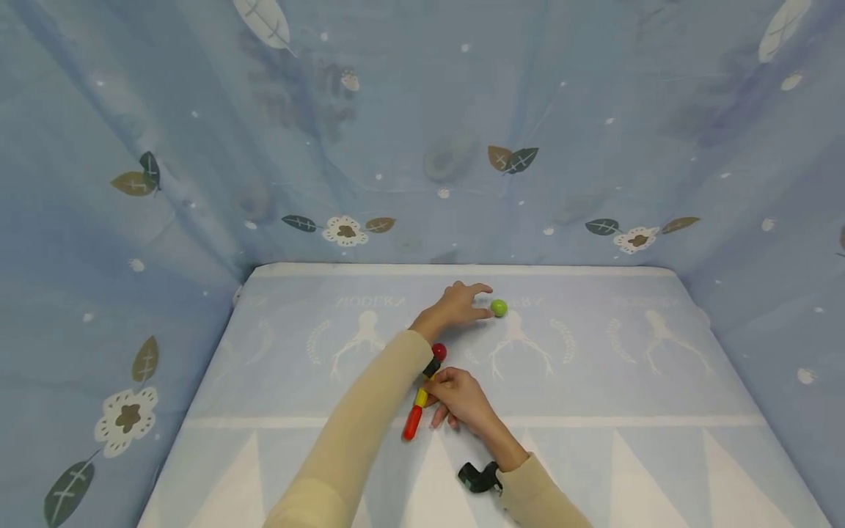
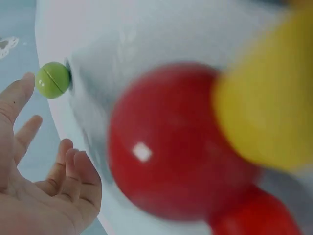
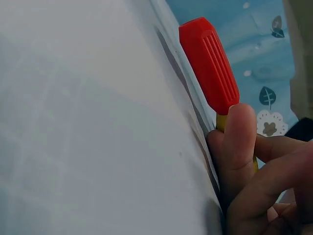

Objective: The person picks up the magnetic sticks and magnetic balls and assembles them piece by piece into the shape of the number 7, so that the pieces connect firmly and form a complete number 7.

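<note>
Two hands and two toys lie on one cloth-covered surface (image 1: 594, 381), described from the near edge outward.

Nearest, one black wrist device (image 1: 480, 477) sits on the right forearm, just behind the cream sleeve cuff.

Next, the right hand (image 1: 462, 400) rests on the surface with its fingers curled round one toy stick (image 1: 422, 396). The stick has a red ribbed handle (image 3: 209, 71) at the near end, a yellow section (image 1: 421, 397) in the middle, a short black part and one red ball (image 1: 439, 352) at the far end. In the right wrist view the fingertips (image 3: 240, 132) pinch the stick just where the red handle meets the yellow section; the handle lies against the cloth.

The left arm, in a cream sleeve (image 1: 356, 440), crosses beside the stick and reaches further away. In the left wrist view the red ball (image 2: 171, 147) and a yellow part (image 2: 266, 98) fill the near field, blurred.

Farther on, the left hand (image 1: 455, 306) is spread, fingers straight and slightly apart, holding nothing. Its fingertips are just beside one green ball (image 1: 499, 308), which rests on the surface near the far edge; whether they touch it cannot be told. The left wrist view shows the green ball (image 2: 53, 80) close to the tip of one finger (image 2: 19, 93), with a seam line round it.

Farthest, one blue curtain (image 1: 422, 132) printed with leaves and flowers encloses the surface on three sides.
</note>
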The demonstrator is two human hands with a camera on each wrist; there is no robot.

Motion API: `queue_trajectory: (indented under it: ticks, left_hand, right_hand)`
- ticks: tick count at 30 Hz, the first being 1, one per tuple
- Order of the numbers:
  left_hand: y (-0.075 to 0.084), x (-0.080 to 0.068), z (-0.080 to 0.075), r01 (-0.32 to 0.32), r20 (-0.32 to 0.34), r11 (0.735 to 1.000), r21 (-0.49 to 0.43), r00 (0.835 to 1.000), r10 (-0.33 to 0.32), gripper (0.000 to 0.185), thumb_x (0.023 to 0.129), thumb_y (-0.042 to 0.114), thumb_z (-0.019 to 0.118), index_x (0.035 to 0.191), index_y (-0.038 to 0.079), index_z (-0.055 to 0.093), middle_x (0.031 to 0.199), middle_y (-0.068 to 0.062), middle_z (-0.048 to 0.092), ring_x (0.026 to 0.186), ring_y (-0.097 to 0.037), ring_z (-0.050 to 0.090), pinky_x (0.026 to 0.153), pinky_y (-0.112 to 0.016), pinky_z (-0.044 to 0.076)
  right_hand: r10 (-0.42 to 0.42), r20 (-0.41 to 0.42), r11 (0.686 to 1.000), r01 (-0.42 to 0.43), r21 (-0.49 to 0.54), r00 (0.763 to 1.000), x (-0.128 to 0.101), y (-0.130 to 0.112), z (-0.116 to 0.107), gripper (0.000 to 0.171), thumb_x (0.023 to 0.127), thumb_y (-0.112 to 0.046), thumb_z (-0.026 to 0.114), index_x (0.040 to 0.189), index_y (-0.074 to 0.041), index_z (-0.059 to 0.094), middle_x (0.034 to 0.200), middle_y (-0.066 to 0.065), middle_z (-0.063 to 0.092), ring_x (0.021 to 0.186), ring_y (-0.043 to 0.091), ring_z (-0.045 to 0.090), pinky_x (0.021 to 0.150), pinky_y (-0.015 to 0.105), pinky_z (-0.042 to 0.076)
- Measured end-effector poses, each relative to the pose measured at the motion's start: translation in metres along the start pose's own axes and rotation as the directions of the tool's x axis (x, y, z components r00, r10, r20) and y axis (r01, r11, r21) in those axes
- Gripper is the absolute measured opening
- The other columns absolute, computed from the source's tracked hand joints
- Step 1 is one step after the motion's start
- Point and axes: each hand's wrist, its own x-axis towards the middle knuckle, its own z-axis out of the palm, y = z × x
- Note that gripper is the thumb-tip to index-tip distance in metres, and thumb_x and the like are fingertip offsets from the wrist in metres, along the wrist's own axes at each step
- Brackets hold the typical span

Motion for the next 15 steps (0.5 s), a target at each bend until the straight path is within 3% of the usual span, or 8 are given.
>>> queue_trajectory:
  ticks: [8, 15]
  left_hand:
    - [0.024, 0.024, 0.014, -0.042, 0.134, 0.995, 0.092, 0.990, 0.029, 0.054, 0.099, 0.049, 0.058, 0.150, 0.037, 0.044, 0.137, -0.012, 0.043, 0.122, -0.029, 0.043, 0.096, -0.049, 0.041]
    - [0.045, 0.033, 0.020, -0.124, 0.112, 0.981, 0.148, 0.988, 0.108, 0.041, 0.100, 0.045, 0.058, 0.139, 0.032, 0.058, 0.129, -0.007, 0.049, 0.115, -0.023, 0.048, 0.094, -0.043, 0.043]
  right_hand:
    - [-0.029, 0.003, 1.000, 0.029, 0.010, 1.000, -0.001, 0.003, -0.003, 0.034, 0.099, -0.029, 0.064, 0.103, 0.004, 0.057, 0.078, 0.016, 0.070, 0.042, 0.019, 0.060, 0.036, 0.025, 0.039]
    - [-0.103, 0.006, 0.994, 0.103, -0.045, 0.995, 0.000, 0.007, -0.005, 0.017, 0.100, -0.017, 0.060, 0.098, -0.001, 0.065, 0.068, 0.015, 0.069, 0.037, 0.017, 0.055, 0.038, 0.027, 0.040]
